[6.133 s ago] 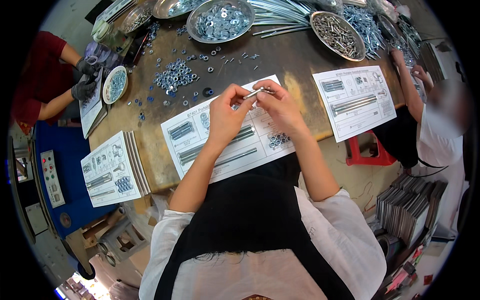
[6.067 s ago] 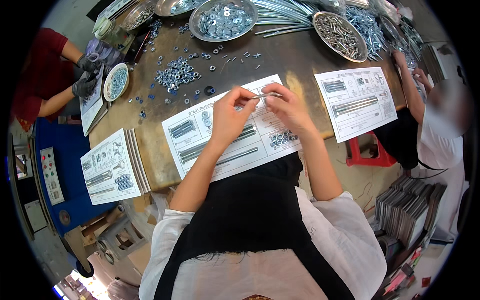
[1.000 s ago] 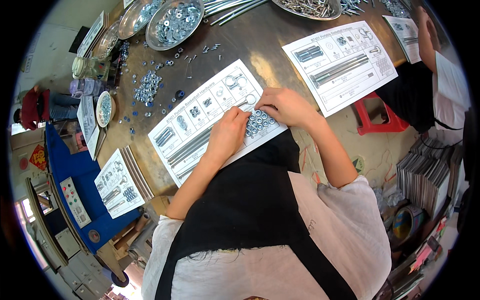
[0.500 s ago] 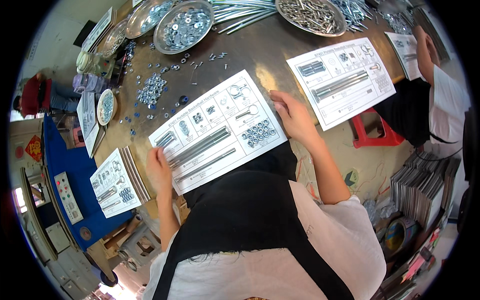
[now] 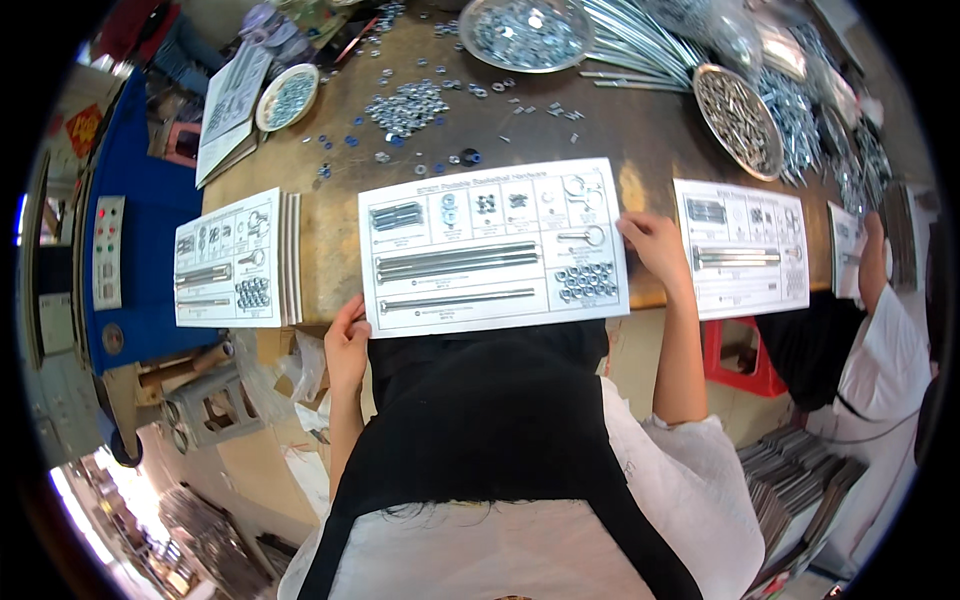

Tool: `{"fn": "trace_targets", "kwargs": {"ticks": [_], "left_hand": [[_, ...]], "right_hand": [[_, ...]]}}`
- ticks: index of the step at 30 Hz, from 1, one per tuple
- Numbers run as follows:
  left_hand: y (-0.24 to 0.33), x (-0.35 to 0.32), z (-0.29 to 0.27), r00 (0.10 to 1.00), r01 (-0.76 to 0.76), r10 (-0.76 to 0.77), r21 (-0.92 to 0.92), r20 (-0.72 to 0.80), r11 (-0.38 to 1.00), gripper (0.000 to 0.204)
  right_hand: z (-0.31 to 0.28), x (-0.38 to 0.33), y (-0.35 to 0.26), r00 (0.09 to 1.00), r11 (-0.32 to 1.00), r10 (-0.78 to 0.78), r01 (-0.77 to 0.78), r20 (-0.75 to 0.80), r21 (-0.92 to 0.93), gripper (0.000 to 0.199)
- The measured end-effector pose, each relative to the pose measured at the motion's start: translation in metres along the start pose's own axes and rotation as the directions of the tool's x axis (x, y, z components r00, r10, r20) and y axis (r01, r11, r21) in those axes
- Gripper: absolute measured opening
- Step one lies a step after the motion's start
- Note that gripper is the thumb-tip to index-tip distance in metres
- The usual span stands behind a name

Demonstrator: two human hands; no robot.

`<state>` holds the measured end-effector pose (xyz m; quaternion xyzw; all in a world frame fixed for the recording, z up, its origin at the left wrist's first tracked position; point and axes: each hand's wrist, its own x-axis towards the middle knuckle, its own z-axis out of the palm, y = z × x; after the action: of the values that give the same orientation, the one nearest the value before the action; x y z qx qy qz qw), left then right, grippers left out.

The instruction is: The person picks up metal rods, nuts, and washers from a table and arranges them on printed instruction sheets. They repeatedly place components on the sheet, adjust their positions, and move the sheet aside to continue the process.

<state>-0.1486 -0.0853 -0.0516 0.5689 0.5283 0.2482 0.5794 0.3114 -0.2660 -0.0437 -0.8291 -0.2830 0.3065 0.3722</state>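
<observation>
A white printed card with pictures of rods, nuts and rings lies squarely in front of me at the table's near edge, its lower part overhanging my black apron. My left hand pinches the card's lower left corner. At its right edge, my right hand has its fingers closed against the card, with the thumb partly hidden. Beyond the card's far edge sits a loose pile of small nuts, with a few dark and blue pieces scattered around it.
Stacks of similar cards stand left and right. Farther back are a bowl of washers, a bowl of small bolts, metal rods and a small white bowl. A co-worker's arm and a red stool are at right.
The card has turned from slanted to nearly level with the table edge. My left hand has moved lower on its left side, and my right fingers now meet its right edge. My view has swung too.
</observation>
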Motion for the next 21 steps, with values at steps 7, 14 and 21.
{"fn": "trace_targets", "kwargs": {"ticks": [7,14,21], "left_hand": [[0.012,0.001,-0.004,0.992,0.093,-0.068,-0.26,0.104,0.961,0.057],[0.033,-0.008,-0.042,0.999,-0.04,0.039,-0.283,-0.01,0.958,0.057],[0.073,0.008,-0.145,0.96,-0.156,0.116,-0.142,-0.255,0.977,0.052]], "right_hand": [[0.0,0.001,0.016,0.982,0.893,0.124,-0.172,0.139,0.417,0.03],[0.001,0.001,-0.051,0.979,0.902,0.028,-0.112,0.202,0.417,0.032],[0.081,0.024,-0.152,0.917,0.868,-0.113,-0.095,0.382,0.487,0.032]]}}
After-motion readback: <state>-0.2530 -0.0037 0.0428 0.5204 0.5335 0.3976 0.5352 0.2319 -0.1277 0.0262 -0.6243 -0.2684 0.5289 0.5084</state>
